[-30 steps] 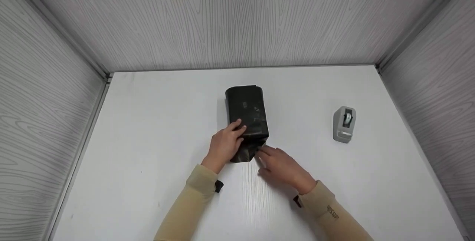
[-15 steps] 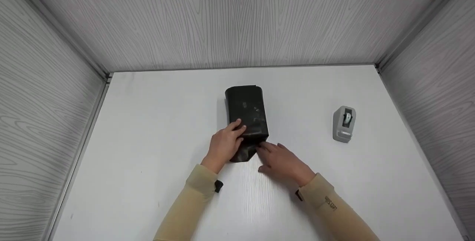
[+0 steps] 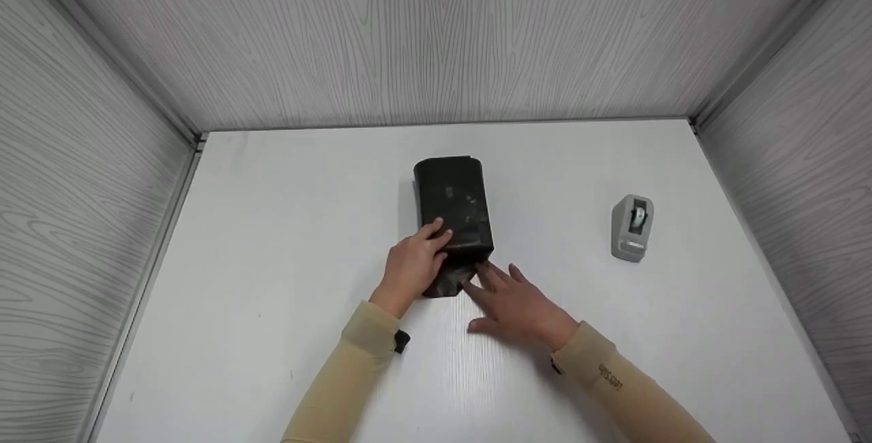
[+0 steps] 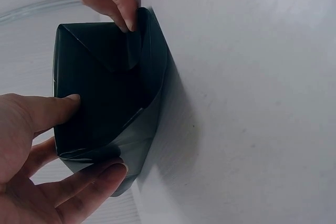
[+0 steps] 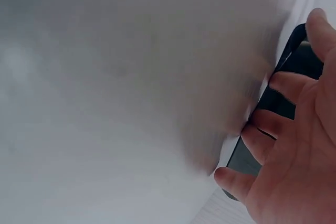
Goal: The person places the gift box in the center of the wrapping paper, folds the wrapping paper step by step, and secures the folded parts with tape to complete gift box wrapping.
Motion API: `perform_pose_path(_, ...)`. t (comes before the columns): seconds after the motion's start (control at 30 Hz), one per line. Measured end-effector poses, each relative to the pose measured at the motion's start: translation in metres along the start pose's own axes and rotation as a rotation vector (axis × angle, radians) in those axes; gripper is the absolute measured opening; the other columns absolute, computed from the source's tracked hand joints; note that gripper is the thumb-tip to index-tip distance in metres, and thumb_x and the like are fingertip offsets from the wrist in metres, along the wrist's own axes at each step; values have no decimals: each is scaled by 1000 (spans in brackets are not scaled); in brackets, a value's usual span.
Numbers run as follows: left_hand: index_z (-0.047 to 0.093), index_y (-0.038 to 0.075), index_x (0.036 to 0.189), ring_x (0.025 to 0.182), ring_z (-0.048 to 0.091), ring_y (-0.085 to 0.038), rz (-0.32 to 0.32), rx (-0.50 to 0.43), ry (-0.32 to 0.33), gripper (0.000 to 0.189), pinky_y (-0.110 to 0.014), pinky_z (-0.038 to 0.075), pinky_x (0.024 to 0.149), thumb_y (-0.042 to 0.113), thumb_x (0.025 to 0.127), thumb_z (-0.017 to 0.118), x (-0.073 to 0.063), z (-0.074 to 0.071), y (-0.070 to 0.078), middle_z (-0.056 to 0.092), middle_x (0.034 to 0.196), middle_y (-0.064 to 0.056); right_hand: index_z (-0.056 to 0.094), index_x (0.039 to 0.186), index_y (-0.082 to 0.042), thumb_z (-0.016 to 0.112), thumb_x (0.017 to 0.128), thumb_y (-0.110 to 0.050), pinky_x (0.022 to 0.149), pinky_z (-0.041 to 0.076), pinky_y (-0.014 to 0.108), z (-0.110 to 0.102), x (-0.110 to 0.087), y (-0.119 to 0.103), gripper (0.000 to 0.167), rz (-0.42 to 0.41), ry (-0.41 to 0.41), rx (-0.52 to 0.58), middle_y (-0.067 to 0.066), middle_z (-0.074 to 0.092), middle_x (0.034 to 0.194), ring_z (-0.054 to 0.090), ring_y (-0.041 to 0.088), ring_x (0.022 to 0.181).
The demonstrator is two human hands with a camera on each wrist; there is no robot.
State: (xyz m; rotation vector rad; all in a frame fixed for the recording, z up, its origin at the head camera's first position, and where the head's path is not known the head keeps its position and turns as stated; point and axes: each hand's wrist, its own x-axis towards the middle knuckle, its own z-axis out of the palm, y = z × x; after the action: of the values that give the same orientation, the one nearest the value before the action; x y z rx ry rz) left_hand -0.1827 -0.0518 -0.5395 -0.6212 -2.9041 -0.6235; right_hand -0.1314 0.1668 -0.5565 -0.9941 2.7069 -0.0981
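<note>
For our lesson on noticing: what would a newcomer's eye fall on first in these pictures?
Most likely the dark package, standing out near the middle of the white table. Next, the left grip on its near left side and the right grip at its near right corner. Then the grey tape dispenser, off to the right.

- Right cuff (image 3: 580, 349): a tan band.
- Right sleeve (image 3: 644, 399): long, tan, running back from the right cuff.
- Dark lettering (image 3: 610, 375): on that sleeve, just behind the right cuff; too small to read surely.
- Black sliver (image 3: 556, 366): at the inner edge of the right cuff.
- Left sleeve (image 3: 334, 392): long, matching tan, left of the right cuff, with a slightly paler left cuff (image 3: 371, 326).
- Black block (image 3: 402, 341): small, on the left cuff's side towards the right cuff.
</note>
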Motion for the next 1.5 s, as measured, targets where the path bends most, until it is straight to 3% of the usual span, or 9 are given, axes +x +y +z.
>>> perform_pose_path(0.4, 62, 15, 135, 109, 63, -33, 6, 11, -2, 41, -43, 54, 83, 21, 94, 68, 0, -1, 0, 48, 147, -6, 38, 153, -25, 48, 85, -77, 109, 22, 63, 3, -5, -12, 86, -14, -6, -33, 27, 17, 157, 12, 40, 146)
perform_pose_path(0.6, 62, 16, 134, 106, 64, -34, 11, 20, 5, 41, -43, 55, 80, 22, 94, 68, -1, -2, -1, 48, 146, -6, 44, 149, -26, 55, 88, -68, 110, 26, 59, -4, -6, -11, 75, -77, -25, 83, 23, 20, 158, 16, 37, 146)
perform_pose_path(0.67, 63, 16, 134, 105, 64, -34, 12, 21, 10, 41, -43, 55, 79, 21, 94, 69, -1, -2, -1, 48, 146, -6, 54, 143, -20, 62, 91, -55, 108, 34, 51, -10, -4, -6, 63, -102, 17, 161, 17, 37, 152, 34, 30, 140)
perform_pose_path(0.77, 63, 15, 134, 107, 64, -33, 10, 18, 13, 41, -43, 54, 81, 21, 94, 69, -1, -1, -2, 49, 146, -6, 67, 122, -11, 70, 92, -35, 93, 48, 40, -21, -2, 3, 38, -88, 157, 250, 7, 61, 125, 59, 22, 113)
perform_pose_path(0.87, 63, 15, 133, 109, 63, -33, 13, 15, 17, 41, -43, 54, 82, 21, 93, 69, -1, -1, -2, 49, 145, -6, 68, 101, -9, 73, 90, -22, 75, 53, 38, -31, 0, 13, 18, 12, 319, 294, 2, 64, 99, 64, 20, 87)
perform_pose_path(0.93, 63, 14, 133, 110, 62, -33, 11, 11, 14, 41, -43, 53, 84, 21, 93, 69, -1, -1, -2, 50, 145, -7, 63, 96, -9, 76, 88, -18, 68, 52, 38, -34, 2, 19, 18, 80, 403, 298, 2, 61, 93, 63, 20, 81)
perform_pose_path(1.07, 63, 14, 133, 112, 62, -32, 1, 0, 7, 40, -43, 53, 85, 20, 93, 69, -1, -1, -2, 50, 145, -6, 56, 110, -9, 78, 85, -11, 64, 52, 37, -35, 11, 28, 33, 138, 479, 307, 7, 58, 100, 65, 20, 82)
perform_pose_path(1.23, 63, 15, 134, 116, 60, -32, -7, -12, -9, 41, -43, 52, 88, 21, 94, 69, -1, -1, -1, 49, 146, -6, 55, 136, -12, 76, 84, -1, 73, 54, 36, -34, 25, 31, 57, 124, 473, 331, 13, 58, 112, 66, 23, 89)
perform_pose_path(1.5, 63, 15, 133, 113, 61, -32, 7, 1, 9, 41, -41, 53, 87, 21, 93, 70, 0, 0, -1, 50, 145, -5, 68, 126, -6, 74, 87, -2, 71, 53, 35, -36, 36, 32, 40, 153, 509, 277, 13, 62, 101, 63, 23, 81)
